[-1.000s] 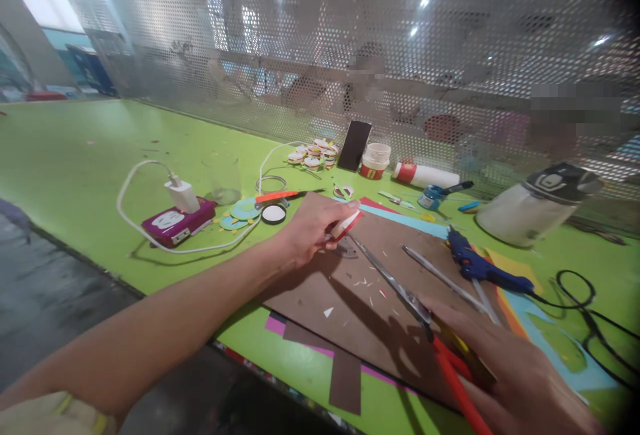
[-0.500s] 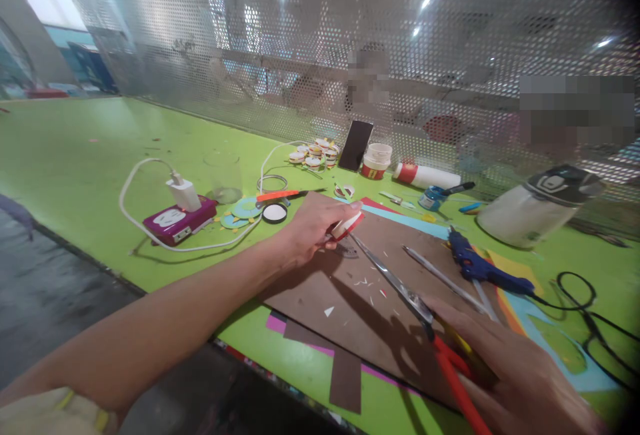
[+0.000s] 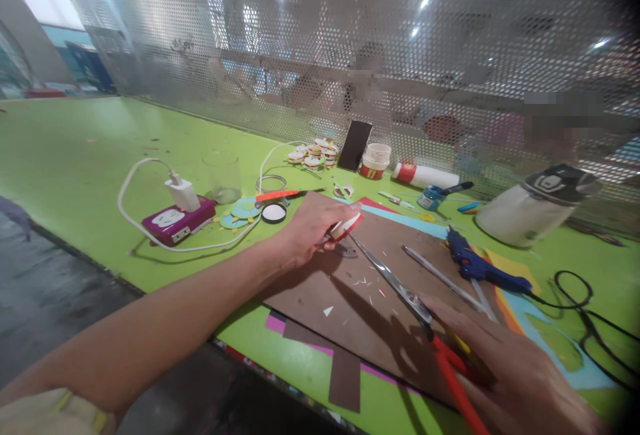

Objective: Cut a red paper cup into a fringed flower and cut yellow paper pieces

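Pinched in my left hand (image 3: 313,230) is a small white paper piece with a red edge (image 3: 346,227), held above a brown board (image 3: 320,288). My right hand (image 3: 520,355) is wrapped around the handles of a pair of scissors (image 3: 417,305) with red and yellow grips. The blades look nearly closed, and their tip points at the lower edge of the paper piece. From this angle I cannot tell whether the tip touches it. Small white and red paper scraps (image 3: 328,312) lie on the board beneath. A silver pen-like stick (image 3: 440,276) rests to the right of the blades.
A blue glue gun (image 3: 485,265) with a black cord lies at the right, near a kettle (image 3: 530,212). Behind stand a phone (image 3: 355,145), paper cups (image 3: 376,160) and a paint jar (image 3: 432,198). A purple power adapter (image 3: 177,218), glass (image 3: 223,178) and orange cutter (image 3: 277,197) are left.
Almost nothing differs. Both hands, the paper piece and the scissors keep their positions; the whole view has shifted very slightly.
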Demonstrator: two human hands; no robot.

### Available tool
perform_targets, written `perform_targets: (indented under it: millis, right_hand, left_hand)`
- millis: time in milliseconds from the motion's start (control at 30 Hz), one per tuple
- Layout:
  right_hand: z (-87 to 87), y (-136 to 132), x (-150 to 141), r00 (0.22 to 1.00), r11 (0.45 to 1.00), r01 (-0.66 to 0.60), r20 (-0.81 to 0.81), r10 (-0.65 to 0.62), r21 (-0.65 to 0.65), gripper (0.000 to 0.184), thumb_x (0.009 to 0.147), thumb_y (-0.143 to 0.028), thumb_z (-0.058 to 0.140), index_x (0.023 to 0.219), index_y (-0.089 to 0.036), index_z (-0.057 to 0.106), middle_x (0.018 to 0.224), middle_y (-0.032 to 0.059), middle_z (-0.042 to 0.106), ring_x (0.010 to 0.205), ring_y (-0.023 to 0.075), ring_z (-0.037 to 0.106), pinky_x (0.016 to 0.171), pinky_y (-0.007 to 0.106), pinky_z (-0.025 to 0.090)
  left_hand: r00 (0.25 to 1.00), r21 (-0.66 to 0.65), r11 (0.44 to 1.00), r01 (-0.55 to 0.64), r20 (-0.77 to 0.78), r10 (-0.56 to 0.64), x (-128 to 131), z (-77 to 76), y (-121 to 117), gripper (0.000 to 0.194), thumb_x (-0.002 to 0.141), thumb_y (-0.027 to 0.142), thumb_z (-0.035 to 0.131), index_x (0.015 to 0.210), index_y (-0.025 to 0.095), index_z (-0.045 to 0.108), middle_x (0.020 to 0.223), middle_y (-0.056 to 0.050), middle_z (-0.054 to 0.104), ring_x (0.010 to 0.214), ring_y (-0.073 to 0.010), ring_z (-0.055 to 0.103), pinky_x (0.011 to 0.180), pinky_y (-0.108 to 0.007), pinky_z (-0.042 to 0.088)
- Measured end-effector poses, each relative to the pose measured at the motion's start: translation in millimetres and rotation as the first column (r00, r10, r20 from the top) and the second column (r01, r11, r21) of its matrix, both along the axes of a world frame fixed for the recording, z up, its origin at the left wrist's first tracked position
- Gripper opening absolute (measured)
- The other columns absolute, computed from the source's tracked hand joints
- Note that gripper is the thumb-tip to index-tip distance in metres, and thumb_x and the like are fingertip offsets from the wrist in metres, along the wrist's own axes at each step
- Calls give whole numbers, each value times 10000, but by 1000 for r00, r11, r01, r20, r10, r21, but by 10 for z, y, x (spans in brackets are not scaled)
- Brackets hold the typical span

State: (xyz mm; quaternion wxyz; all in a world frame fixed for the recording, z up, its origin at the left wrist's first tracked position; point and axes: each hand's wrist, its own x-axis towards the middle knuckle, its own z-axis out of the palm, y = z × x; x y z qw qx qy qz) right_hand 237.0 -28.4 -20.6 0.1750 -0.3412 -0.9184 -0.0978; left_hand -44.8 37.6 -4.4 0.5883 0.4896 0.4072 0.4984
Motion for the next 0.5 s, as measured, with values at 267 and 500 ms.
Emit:
perform_targets:
  millis: [267, 500]
  right_hand:
    - [9, 47, 58, 997, 998, -59, 56, 57, 35, 418, 907, -288, 513, 1320, -226, 483, 1026, 111, 774, 875, 260, 765, 617, 280, 635]
    - [67, 1, -13, 999, 999, -26, -31, 24, -38, 330, 933, -320, 501, 1261, -286, 511, 924, 53, 772, 795, 234, 765, 614, 297, 633]
  left_hand:
    - [999, -3, 999, -34, -25, 34, 18, 5, 0, 441, 720, 529, 732, 608, 179, 487, 568, 34, 387, 484, -66, 298, 444, -233, 184]
    - [998, -35, 998, -60, -15, 60, 0, 51, -35, 358, 744, 513, 691, 728, 170, 591, 637, -11, 480, 537, -98, 404, 452, -240, 277]
